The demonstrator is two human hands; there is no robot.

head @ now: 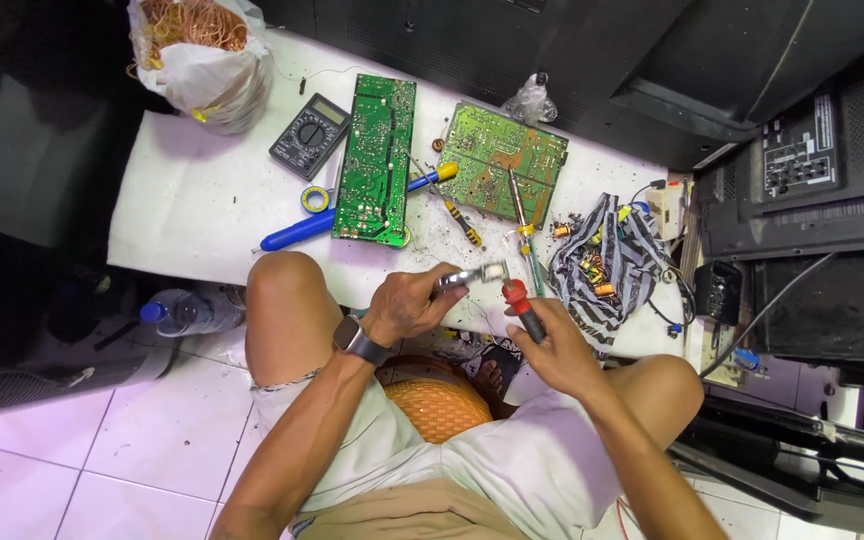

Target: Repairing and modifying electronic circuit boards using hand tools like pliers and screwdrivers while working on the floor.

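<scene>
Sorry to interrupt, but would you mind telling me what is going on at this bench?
A seated person holds a small metal part in the left hand and a red-handled screwdriver in the right hand, its tip at the part. On the white table lie two green circuit boards, a multimeter and a soldering iron.

Two green boards [376,160] [503,163] on a white table [192,200], a blue pump [302,228], a striped black-and-grey cloth [617,262], a red-and-black screwdriver [522,308], an orange stool [439,408].

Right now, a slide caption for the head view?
Left hand holds a metal part, right hand a red-handled screwdriver.
</scene>
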